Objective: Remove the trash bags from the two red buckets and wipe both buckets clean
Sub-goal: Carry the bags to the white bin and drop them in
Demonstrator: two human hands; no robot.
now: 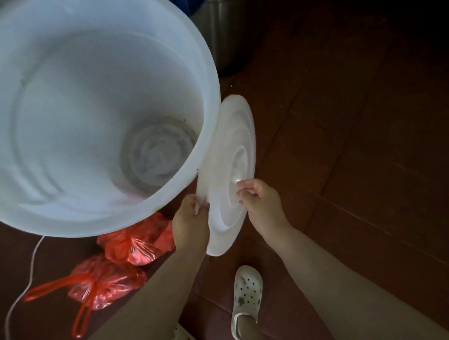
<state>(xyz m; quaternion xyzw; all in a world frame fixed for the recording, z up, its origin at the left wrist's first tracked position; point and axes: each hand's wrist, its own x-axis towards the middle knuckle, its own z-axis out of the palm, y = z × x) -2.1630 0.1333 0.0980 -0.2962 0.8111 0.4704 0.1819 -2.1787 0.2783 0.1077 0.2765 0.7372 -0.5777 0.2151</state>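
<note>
Held a white lid (pixel 228 169) on edge beside the big white bucket (pixel 85 112): left hand (pixel 192 221) gripping its rim, right hand (pixel 261 201) pinching its centre. Two tied red trash bags (pixel 124 258) lay on the floor (pixel 359 136).

Both bare forearms reach forward from the near edge, side by side. The left hand (pixel 191 221) pinches the near-left rim of a white lid (pixel 229 174); the right hand (pixel 263 204), fingers curled, grips its face on the right.
</note>
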